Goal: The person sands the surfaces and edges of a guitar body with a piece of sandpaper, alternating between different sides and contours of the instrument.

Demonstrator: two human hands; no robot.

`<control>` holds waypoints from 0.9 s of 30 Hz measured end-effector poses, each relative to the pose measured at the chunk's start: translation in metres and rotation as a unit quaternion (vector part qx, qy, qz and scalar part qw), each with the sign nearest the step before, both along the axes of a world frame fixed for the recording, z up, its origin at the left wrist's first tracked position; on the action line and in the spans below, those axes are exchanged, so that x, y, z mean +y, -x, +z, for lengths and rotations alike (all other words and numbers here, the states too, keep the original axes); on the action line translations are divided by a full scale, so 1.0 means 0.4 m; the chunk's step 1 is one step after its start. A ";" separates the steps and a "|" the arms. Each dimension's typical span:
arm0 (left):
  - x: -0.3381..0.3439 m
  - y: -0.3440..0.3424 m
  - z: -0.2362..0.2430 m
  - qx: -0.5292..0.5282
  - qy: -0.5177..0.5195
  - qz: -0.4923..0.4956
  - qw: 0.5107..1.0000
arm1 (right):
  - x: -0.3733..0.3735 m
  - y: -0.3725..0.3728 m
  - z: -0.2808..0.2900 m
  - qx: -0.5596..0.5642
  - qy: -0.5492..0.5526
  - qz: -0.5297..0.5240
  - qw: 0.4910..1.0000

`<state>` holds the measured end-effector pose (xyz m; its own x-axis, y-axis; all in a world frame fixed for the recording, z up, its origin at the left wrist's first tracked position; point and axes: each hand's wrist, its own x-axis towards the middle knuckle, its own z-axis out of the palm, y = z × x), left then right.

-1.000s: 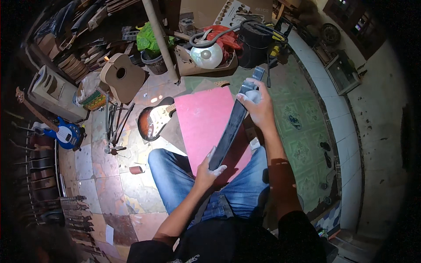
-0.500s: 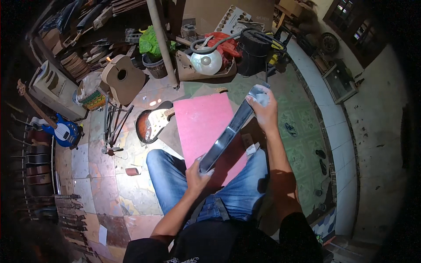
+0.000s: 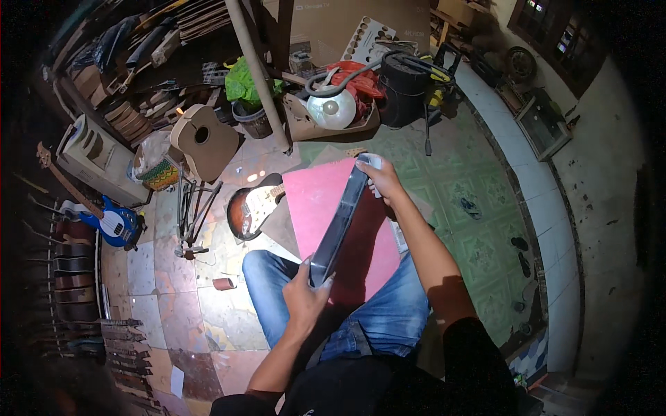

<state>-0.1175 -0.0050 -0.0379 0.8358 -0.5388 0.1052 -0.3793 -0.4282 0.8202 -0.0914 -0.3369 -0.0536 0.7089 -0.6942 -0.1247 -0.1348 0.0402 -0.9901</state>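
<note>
A long dark glossy slab (image 3: 341,225) is held up on its edge, slanting from lower left to upper right; its broad faces are hidden, so its kind does not show. My left hand (image 3: 305,298) is closed round its near end, the thumb along the side. At the far end, my right hand (image 3: 383,182) grips the corner, fingers wrapped over it. Beneath lies a pink board (image 3: 316,187) between my knees, with the slab's shadow across its right part. A sunburst electric guitar (image 3: 255,208) rests on the floor just left of the board.
An acoustic guitar body (image 3: 201,139), a folding metal stand (image 3: 191,215) and a blue bass (image 3: 114,222) stand to the left. A black bucket (image 3: 404,90) and a box (image 3: 312,128) with a white globe are at the back. Sandals (image 3: 470,208) lie on green tiles at the right.
The slab has swung more upright, its far end moving left and slightly down with my right hand. My left hand stays on the near end. The whole view has shifted slightly.
</note>
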 end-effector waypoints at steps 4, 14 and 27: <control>-0.038 -0.025 0.011 -0.020 -0.058 -0.024 0.998 | -0.061 0.013 -0.059 0.024 -0.042 0.000 0.999; -0.058 -0.037 0.025 -0.015 -0.075 -0.051 0.996 | -0.036 0.170 -0.081 0.128 0.357 -0.131 0.916; -0.059 -0.035 0.000 -0.047 -0.041 -0.036 0.997 | 0.157 0.188 0.069 0.075 0.425 0.204 0.879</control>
